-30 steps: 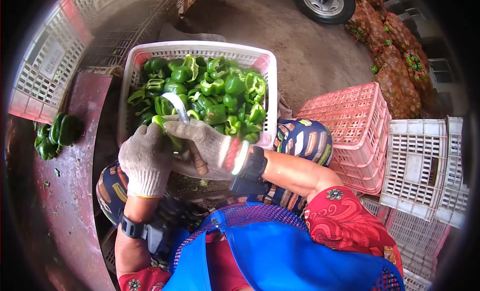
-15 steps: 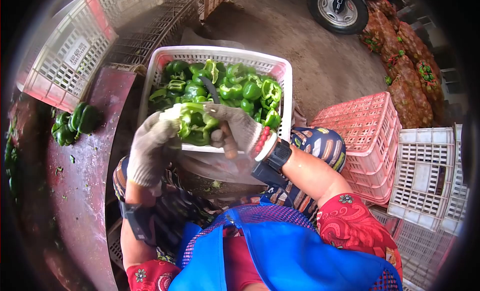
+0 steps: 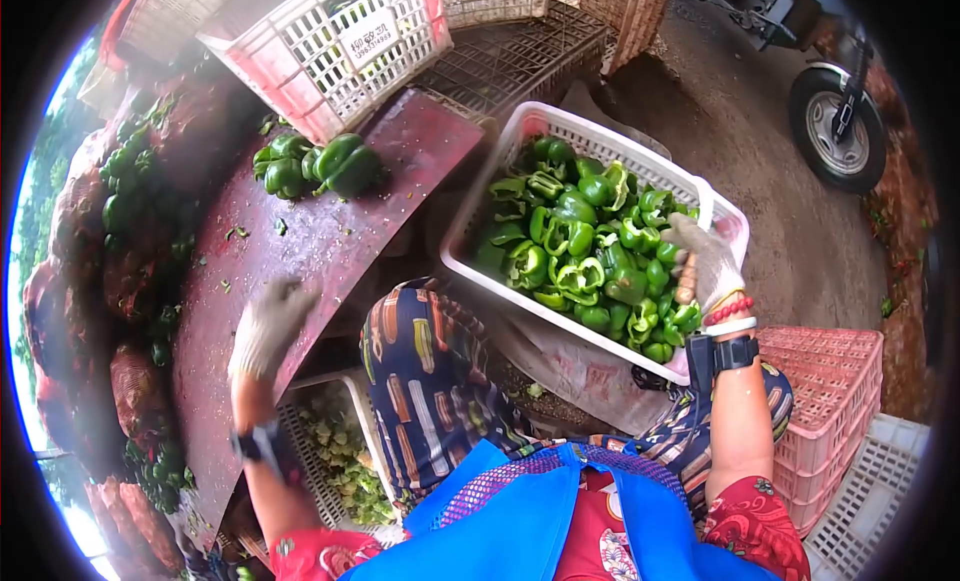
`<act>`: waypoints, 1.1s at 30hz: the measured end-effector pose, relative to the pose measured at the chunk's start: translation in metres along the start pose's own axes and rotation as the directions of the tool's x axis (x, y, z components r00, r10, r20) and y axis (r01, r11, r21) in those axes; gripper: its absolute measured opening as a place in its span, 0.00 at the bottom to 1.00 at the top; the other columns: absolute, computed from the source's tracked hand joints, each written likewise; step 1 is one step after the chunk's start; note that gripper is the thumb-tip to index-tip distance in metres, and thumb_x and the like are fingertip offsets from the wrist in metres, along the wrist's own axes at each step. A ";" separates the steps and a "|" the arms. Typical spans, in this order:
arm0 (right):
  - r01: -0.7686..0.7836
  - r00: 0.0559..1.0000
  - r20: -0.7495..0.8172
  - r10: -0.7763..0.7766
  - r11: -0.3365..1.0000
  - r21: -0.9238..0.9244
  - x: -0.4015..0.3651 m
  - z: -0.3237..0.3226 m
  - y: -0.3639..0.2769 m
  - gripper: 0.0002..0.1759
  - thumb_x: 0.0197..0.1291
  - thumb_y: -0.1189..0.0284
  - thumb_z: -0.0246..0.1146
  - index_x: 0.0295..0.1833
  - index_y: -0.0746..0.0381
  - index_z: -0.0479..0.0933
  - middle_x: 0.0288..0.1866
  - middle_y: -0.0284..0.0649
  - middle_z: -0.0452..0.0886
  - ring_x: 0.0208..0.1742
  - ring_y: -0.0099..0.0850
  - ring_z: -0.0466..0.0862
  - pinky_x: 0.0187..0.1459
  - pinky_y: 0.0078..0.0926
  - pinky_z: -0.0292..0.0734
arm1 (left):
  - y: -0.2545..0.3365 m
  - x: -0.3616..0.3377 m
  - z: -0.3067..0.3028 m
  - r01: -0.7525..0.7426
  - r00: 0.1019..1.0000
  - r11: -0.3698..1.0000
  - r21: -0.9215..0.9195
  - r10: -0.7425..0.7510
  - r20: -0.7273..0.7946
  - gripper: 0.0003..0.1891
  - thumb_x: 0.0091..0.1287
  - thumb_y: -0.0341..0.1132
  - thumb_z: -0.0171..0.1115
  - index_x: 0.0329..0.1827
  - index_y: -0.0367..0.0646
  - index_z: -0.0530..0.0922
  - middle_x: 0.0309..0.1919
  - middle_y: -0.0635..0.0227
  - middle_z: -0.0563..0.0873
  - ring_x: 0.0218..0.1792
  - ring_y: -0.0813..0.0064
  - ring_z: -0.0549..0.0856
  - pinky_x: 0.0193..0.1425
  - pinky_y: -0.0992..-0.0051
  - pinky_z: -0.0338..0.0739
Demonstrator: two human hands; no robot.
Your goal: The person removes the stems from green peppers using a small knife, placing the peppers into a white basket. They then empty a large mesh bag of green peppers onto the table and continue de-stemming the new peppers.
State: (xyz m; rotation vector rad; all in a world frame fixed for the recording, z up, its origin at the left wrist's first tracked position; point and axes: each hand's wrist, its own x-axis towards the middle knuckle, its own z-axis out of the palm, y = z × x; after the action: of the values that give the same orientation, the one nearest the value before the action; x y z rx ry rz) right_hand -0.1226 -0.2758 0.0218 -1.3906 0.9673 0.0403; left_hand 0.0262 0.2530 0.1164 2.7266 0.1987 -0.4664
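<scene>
My left hand point(image 3: 272, 326), in a pale knit glove, is over the edge of the reddish tabletop point(image 3: 330, 246). It is somewhat blurred; its fingers look stretched out, with nothing visible in them. Farther up the tabletop lie whole green bell peppers point(image 3: 345, 166). My right hand point(image 3: 710, 266), also gloved, is closed around the wooden handle of a knife point(image 3: 687, 279) at the right side of a white plastic crate point(image 3: 590, 326). The knife's blade is hard to make out. Cut and opened green peppers point(image 3: 575, 236) fill much of that crate.
A crate of pale green pepper scraps point(image 3: 350, 461) stands beside my left leg. A labelled white and red crate point(image 3: 345, 56) sits at the tabletop's far end. Stacked pink crates point(image 3: 815, 401) are at the right. A vehicle wheel point(image 3: 838, 126) and net sacks point(image 3: 135, 381) are farther off.
The view has swung left. The opened pepper is no longer between my hands. My left hand has moved left to the tabletop, and my right hand has gone to the crate's right side with the knife.
</scene>
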 end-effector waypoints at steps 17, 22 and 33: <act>0.071 0.916 0.397 -0.067 0.997 0.005 -0.041 0.060 -0.002 0.28 0.79 0.55 0.62 0.68 0.68 0.77 0.43 0.41 0.86 0.30 0.22 0.79 0.32 0.22 0.78 | 0.106 0.144 0.070 0.165 0.890 0.974 -0.153 -0.214 -0.402 0.43 0.52 0.45 0.75 0.76 0.49 0.75 0.69 0.38 0.73 0.67 0.40 0.81 0.74 0.58 0.78; 0.096 0.906 0.414 -0.091 0.995 0.009 -0.060 0.056 -0.003 0.30 0.77 0.55 0.63 0.68 0.71 0.77 0.43 0.40 0.85 0.26 0.21 0.80 0.22 0.21 0.76 | 0.036 0.127 0.063 -0.044 0.996 0.254 -0.966 -0.058 -0.060 0.24 0.64 0.31 0.72 0.64 0.40 0.79 0.54 0.55 0.88 0.52 0.56 0.91 0.56 0.59 0.90; 0.034 0.720 0.563 -0.406 0.831 0.556 -0.043 0.094 0.028 0.33 0.72 0.53 0.69 0.70 0.64 0.72 0.35 0.39 0.82 0.08 0.22 0.70 0.05 0.20 0.65 | 0.211 -0.057 0.128 -0.052 0.688 0.512 -0.857 0.641 0.341 0.40 0.66 0.36 0.69 0.81 0.37 0.65 0.66 0.56 0.82 0.65 0.63 0.82 0.70 0.64 0.79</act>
State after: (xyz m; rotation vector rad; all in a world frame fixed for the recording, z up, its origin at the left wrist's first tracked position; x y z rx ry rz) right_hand -0.1141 -0.1687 0.0133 -0.8663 0.1553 0.0795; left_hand -0.0232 0.0058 0.0932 1.4993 -0.3171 -0.8738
